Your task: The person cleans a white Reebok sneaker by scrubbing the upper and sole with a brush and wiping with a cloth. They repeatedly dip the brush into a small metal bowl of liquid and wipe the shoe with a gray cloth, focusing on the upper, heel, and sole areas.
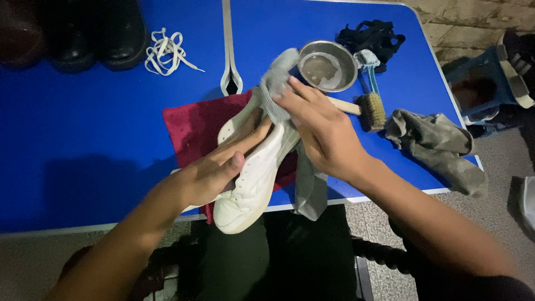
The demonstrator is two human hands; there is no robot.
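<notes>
The grey cloth (277,83) is pinched in the right hand (323,131) and pressed on the heel of the white shoe (253,175), which is gripped by the left hand (214,173) over the red towel (192,125). Short, firm strokes are best made, the shoe kept steady; the water bowl (327,66) stands just beyond.

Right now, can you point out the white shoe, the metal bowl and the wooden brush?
white shoe (253,187): head view, on the side of its upper.
metal bowl (327,67): head view, on its inner bottom.
wooden brush (370,111): head view, on its bristle head.
</notes>
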